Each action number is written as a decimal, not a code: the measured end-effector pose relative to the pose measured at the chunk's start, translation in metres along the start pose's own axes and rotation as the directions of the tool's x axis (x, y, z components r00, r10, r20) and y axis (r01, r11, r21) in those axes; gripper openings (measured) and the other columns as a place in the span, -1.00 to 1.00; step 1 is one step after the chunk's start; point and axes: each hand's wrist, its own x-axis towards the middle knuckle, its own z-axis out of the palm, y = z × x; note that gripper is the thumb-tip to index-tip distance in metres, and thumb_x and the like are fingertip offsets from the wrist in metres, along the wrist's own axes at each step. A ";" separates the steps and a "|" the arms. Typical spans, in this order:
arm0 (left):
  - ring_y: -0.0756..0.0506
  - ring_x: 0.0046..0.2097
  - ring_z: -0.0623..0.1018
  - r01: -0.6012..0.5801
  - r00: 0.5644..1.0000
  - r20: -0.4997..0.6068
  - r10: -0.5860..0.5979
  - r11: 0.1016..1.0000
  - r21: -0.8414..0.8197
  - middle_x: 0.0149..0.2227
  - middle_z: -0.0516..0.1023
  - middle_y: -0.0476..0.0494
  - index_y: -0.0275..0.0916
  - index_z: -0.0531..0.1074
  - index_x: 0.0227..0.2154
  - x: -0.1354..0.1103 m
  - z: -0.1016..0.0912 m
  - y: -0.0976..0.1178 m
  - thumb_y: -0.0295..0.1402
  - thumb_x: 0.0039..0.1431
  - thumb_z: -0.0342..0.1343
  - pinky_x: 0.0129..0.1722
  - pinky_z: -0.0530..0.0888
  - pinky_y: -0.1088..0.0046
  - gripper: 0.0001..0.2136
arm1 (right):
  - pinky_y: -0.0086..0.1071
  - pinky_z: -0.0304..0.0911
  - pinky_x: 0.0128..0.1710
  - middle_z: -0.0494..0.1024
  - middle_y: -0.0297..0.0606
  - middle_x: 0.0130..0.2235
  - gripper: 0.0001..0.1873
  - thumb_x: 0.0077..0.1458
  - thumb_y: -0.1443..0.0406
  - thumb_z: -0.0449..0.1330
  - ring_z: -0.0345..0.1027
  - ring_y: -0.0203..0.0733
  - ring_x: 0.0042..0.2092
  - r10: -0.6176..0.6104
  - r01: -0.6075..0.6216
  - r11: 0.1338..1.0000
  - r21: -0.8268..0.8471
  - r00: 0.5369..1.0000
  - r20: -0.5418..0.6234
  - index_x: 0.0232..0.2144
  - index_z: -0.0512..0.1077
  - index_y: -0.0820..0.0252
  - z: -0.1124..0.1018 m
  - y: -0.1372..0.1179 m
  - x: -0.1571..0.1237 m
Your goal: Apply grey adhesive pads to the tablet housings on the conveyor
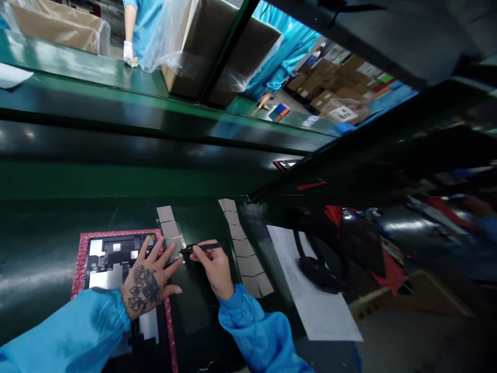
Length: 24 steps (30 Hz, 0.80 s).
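My left hand [149,280] lies flat with fingers spread over an opened tablet-like device [104,280], whose dark inside shows silver patches. Pink bubble wrap [79,264] borders the device. Its fingertips reach toward a strip of grey rectangular stickers [169,228] on the dark green bench. In my right hand [213,267] is a slim pair of black tweezers [190,249], gripped between thumb and fingers. The tweezers' tip points left, at the lower end of that strip. A second strip of grey stickers [240,248] runs along the bench to the right of my right hand.
On the right, a black cable-like object [318,272] rests on a white paper sheet [310,311]. Behind the bench runs a raised green ledge [116,77] with a large cardboard box [194,46]. Two people in blue sleeves stand beyond it; one wears a white glove [129,53].
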 end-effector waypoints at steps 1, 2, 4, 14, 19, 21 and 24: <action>-0.39 0.29 0.02 0.001 1.000 -0.005 -0.001 1.000 -0.002 0.26 0.15 -0.13 -0.02 0.33 0.12 0.000 0.000 0.000 0.16 0.22 -0.16 0.22 -0.07 -0.17 -0.45 | -0.40 0.41 -0.43 0.49 -0.34 -0.49 -0.57 -0.14 0.03 0.39 0.44 -0.23 -0.46 -0.022 0.022 1.000 0.012 1.000 -0.013 -0.40 0.37 0.21 -0.001 0.000 0.000; -0.39 0.29 0.03 0.000 1.000 -0.010 0.000 1.000 -0.005 0.26 0.15 -0.14 -0.03 0.33 0.12 0.000 0.001 0.000 0.16 0.23 -0.16 0.22 -0.07 -0.17 -0.45 | -0.41 0.41 -0.43 0.49 -0.35 -0.50 -0.58 -0.13 0.03 0.39 0.43 -0.25 -0.47 -0.040 0.041 0.999 0.034 0.998 -0.039 -0.40 0.37 0.20 -0.002 0.000 0.001; -0.39 0.29 0.05 -0.005 1.000 -0.012 0.004 1.000 -0.006 0.25 0.17 -0.14 -0.02 0.33 0.12 0.000 0.001 0.002 0.14 0.24 -0.18 0.21 -0.04 -0.16 -0.46 | -0.43 0.41 -0.45 0.49 -0.37 -0.49 -0.58 -0.13 0.04 0.40 0.41 -0.28 -0.48 -0.043 0.055 0.993 0.109 0.993 -0.113 -0.40 0.37 0.19 -0.004 0.000 0.004; -0.20 0.05 0.36 0.300 0.925 -0.239 -0.295 0.954 -0.018 0.03 0.40 -0.25 -0.28 0.36 0.05 -0.037 -0.053 -0.056 -0.27 0.36 -0.17 0.11 0.26 0.08 -0.66 | -0.57 0.39 -0.52 0.56 -0.30 -0.42 -0.47 -0.39 0.07 0.51 0.43 -0.30 -0.42 0.209 -0.179 0.939 0.292 0.975 -0.075 -0.41 0.40 0.20 -0.001 -0.019 0.000; -0.16 -0.13 0.41 0.344 0.919 -0.191 -0.345 0.938 -0.036 -0.13 0.44 -0.25 -0.34 0.37 0.01 -0.076 -0.059 -0.091 -0.28 0.37 -0.23 -0.16 0.42 0.26 -0.64 | -0.48 0.42 -0.50 0.55 -0.25 -0.44 -0.48 -0.34 0.05 0.49 0.47 -0.21 -0.41 0.233 -0.253 0.933 0.256 0.967 0.106 -0.43 0.40 0.24 0.042 -0.031 -0.020; -0.17 -0.12 0.40 0.350 0.911 -0.224 -0.346 0.936 -0.025 -0.13 0.43 -0.26 -0.35 0.36 0.02 -0.081 -0.055 -0.087 -0.27 0.37 -0.25 -0.14 0.40 0.22 -0.62 | -0.46 0.44 -0.48 0.55 -0.26 -0.46 -0.46 -0.36 0.03 0.49 0.46 -0.22 -0.43 0.231 -0.271 0.925 0.267 0.958 0.172 -0.43 0.40 0.24 0.063 -0.030 -0.022; -0.21 -0.04 0.39 0.319 0.907 -0.289 -0.306 0.948 0.001 -0.08 0.42 -0.28 -0.32 0.35 0.03 -0.081 -0.049 -0.073 -0.16 0.36 -0.20 0.05 0.28 0.05 -0.59 | -0.46 0.44 -0.49 0.53 -0.28 -0.49 -0.43 -0.36 -0.02 0.47 0.46 -0.23 -0.46 0.209 -0.255 0.929 0.269 0.960 0.188 -0.43 0.39 0.25 0.086 -0.022 -0.021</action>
